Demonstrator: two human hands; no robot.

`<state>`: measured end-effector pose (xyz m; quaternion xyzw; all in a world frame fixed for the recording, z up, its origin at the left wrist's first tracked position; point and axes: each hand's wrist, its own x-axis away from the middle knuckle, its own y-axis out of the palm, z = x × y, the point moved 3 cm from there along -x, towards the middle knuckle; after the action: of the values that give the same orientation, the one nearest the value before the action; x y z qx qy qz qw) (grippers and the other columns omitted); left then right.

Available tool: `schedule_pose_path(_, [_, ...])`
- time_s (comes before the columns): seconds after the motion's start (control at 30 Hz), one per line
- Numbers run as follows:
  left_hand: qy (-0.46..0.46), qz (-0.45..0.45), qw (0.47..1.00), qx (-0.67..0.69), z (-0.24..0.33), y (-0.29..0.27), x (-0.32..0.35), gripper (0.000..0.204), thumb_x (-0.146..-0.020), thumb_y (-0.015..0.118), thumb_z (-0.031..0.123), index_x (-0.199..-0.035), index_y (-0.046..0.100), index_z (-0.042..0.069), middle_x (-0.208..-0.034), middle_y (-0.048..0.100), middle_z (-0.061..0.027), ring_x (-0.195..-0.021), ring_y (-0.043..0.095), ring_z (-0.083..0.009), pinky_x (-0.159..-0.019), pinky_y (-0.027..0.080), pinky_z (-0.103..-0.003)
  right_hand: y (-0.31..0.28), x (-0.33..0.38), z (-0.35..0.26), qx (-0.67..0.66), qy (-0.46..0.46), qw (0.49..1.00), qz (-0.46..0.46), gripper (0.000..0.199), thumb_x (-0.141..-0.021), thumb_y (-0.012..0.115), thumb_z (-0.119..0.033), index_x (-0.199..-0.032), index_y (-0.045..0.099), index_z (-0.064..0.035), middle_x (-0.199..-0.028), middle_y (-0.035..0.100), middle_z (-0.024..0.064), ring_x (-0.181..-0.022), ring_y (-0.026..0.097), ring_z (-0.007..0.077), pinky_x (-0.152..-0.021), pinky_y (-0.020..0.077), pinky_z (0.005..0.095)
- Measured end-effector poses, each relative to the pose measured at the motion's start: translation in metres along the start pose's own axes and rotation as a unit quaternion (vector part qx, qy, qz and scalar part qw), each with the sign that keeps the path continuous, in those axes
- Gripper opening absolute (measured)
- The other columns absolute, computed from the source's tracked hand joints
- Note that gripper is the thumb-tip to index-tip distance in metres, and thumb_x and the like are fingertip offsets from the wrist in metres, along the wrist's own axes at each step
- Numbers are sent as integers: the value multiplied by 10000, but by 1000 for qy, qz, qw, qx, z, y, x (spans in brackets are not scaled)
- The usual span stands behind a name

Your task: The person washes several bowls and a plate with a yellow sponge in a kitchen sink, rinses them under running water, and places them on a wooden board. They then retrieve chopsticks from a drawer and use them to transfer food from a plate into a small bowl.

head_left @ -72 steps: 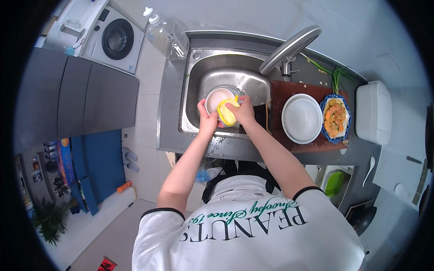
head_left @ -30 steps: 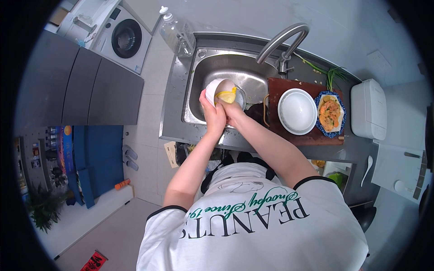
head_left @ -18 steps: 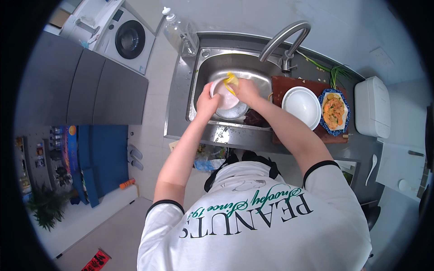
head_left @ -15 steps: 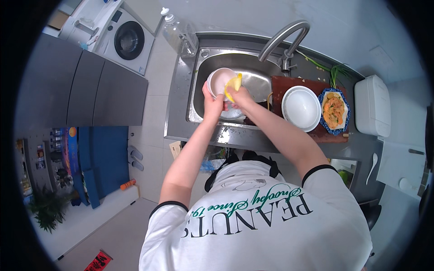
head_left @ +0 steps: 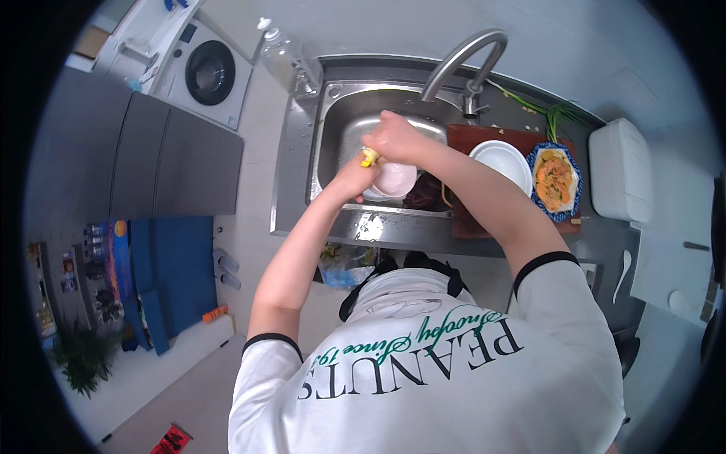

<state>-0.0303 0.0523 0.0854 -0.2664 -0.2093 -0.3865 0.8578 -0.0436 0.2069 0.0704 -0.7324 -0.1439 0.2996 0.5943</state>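
Over the steel sink (head_left: pixel 324 144) my two hands are close together, with a soft yellow sponge (head_left: pixel 369 157) squeezed between them. My left hand (head_left: pixel 354 181) is closed on its lower end. Higher up and a little to the right, my right hand (head_left: pixel 396 139) is closed round the rest of it, which hides most of the sponge. Below the hands a pale pink bowl (head_left: pixel 396 180) sits in the sink, its left part covered by my left hand. Something dark (head_left: pixel 428 194) lies beside the bowl.
A curved faucet (head_left: pixel 461 54) arches over the sink's back right. To the right, a brown cutting board (head_left: pixel 465 219) carries white bowls (head_left: pixel 502 162) and a blue-rimmed dish of food (head_left: pixel 555 180). Green onions (head_left: pixel 558 119) lie behind it. A clear pump bottle (head_left: pixel 286 62) stands back left.
The bowl has left my left hand and now rests in the sink, lower right. My hands have come together on the sponge, which is squeezed smaller.
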Motion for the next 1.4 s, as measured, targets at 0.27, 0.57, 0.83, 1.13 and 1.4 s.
schedule_pose_path(0.27, [138,340,929,-35,-18,12,-6,632,-892,474,79,-1490,269,100,-1333,430,-305,-994,631,-462,-844,541,-507,81,30,-44,-550,630,538,102,385,-974,613,-460,-1172,661,-134,-885,699,80,-719,677,254,-678,542,443])
schedule_pose_path(0.57, [166,229,942,-180,-24,-12,-4,560,-862,480,100,-1414,393,51,-1236,554,-312,-1125,569,-493,-994,455,-498,50,42,-15,-223,470,854,22,497,-872,716,-475,-1000,732,4,-779,718,179,-771,722,305,-700,551,398])
schedule_pose_path(0.83, [171,270,934,159,-32,7,-17,714,-830,551,94,-1496,294,86,-1340,490,-255,-1134,585,-425,-1038,440,-481,76,35,-50,-629,583,492,150,352,-964,634,-440,-1099,669,-116,-961,675,33,-811,636,173,-611,520,366])
schedule_pose_path(1.13, [154,237,958,-45,-48,9,-15,578,-870,457,76,-1429,338,-11,-1243,548,-337,-1192,537,-490,-1065,396,-512,43,42,-4,-173,399,901,3,462,-807,739,-530,-941,727,-88,-771,722,133,-790,713,309,-730,532,442])
schedule_pose_path(1.4, [-14,38,996,82,-26,7,-17,274,-850,471,112,-1085,560,4,-694,536,-60,-449,496,-140,-344,446,-299,18,-3,10,-62,96,979,-171,411,-822,709,-522,-960,690,-134,-775,713,98,-796,702,296,-765,489,479])
